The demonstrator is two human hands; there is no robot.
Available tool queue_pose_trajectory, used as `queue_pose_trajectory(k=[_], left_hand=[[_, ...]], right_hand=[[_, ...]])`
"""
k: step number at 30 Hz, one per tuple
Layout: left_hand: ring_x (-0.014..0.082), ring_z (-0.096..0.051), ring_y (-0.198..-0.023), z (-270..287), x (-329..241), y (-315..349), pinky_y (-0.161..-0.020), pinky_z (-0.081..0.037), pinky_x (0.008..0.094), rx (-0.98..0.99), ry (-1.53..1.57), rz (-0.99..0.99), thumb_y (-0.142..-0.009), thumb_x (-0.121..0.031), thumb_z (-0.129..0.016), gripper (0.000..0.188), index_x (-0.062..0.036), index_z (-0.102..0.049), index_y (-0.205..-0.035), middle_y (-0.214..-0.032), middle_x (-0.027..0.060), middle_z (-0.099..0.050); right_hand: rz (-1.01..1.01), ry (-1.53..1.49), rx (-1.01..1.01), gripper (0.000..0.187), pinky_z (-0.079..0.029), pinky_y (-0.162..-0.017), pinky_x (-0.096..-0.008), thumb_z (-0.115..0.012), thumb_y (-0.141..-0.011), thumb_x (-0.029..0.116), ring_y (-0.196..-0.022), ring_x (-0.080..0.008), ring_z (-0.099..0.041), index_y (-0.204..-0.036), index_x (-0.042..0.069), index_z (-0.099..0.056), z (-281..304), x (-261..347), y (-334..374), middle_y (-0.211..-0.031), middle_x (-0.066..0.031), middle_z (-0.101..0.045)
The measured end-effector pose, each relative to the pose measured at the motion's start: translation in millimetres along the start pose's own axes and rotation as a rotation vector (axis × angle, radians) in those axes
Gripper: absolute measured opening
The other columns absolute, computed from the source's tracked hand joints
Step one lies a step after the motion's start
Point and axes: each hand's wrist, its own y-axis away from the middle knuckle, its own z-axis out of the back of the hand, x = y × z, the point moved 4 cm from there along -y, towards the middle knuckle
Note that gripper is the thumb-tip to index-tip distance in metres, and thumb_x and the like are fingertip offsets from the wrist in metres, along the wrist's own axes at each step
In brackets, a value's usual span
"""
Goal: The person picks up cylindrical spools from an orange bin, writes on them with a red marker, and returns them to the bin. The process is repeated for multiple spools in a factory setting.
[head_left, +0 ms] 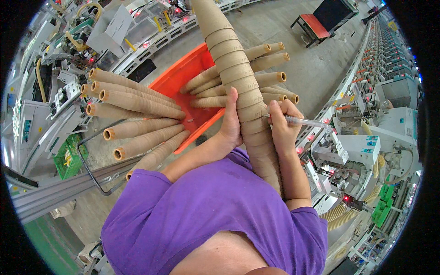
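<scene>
A long stack of nested brown paper cones (pixel 250 96) slants up from my chest toward the top of the view. My left hand (pixel 231 120) is closed round its left side, thumb lying along the cones and the other fingers hidden behind. On the other side, my right hand (pixel 285 120) grips a clear-barrelled pen (pixel 305 122), its tip at the edge of one cone. Small handwritten marks run up several cones above the tip. Beyond my left hand is an orange bin (pixel 161 85) with more cone stacks (pixel 142 103) leaning out on both sides.
Rows of machinery line the left and the right (pixel 366 142). A black wire frame (pixel 85 160) and a metal rail (pixel 68 185) are at the lower left, near a green crate (pixel 68 158). A red-topped stool (pixel 312 27) stands on the grey floor at the far right.
</scene>
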Motion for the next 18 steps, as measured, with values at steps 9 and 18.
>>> queue_pose_trajectory(k=[9, 18], left_hand=[[0.0228, -0.064, -0.085, 5, 3, -1, -0.078, -0.055, 0.0378, 0.026, -0.037, 0.019, -0.087, -0.074, -0.038, 0.076, -0.0051, -0.053, -0.114, -0.096, 0.0106, -0.063], [0.0266, -0.065, -0.083, 10, 2, -5, -0.076, -0.056, 0.0391, -0.055, -0.054, 0.014, -0.084, -0.081, -0.028, 0.087, -0.0017, -0.060, -0.103, -0.091, 0.0136, -0.066]], right_hand=[[-0.108, -0.081, -0.069, 0.036, -0.041, -0.053, -0.0217, -0.061, -0.091, 0.003, -0.058, -0.0030, -0.035, -0.061, 0.004, -0.040, 4, -5, 1, -0.058, 0.0044, -0.038], [0.091, 0.061, 0.023, 0.033, -0.034, -0.048, -0.0247, -0.063, -0.086, 0.000, -0.052, -0.0058, -0.035, -0.060, 0.003, -0.043, 12, 6, 12, -0.054, 0.0009, -0.041]])
